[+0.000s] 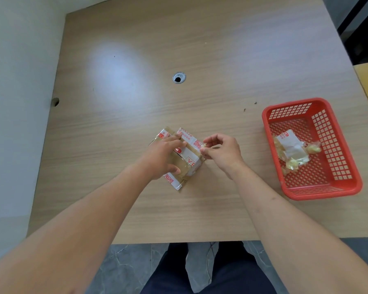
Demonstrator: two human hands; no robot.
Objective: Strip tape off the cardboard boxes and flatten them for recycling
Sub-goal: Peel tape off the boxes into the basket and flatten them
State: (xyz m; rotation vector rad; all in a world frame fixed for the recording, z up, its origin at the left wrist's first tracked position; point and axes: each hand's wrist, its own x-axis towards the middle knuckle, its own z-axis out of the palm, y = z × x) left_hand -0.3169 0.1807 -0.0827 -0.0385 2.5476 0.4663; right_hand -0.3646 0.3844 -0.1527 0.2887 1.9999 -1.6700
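both hands at a taped cardboard box on the worktop.

left hand (165, 154) lies over the cardboard box (184, 158), its grip curled round the box, thumb on the near face, fingers over the top. right hand (221, 150), just beside the box's right edge, has its grip pinched on a piece of tape (204, 146). wood-grain worktop (136, 102), grey floor in front of it, white wall on the left. red basket (310, 149) with stripped tape scraps (293, 151) sits to the right, well apart from the box. cable hole (179, 77) beyond.
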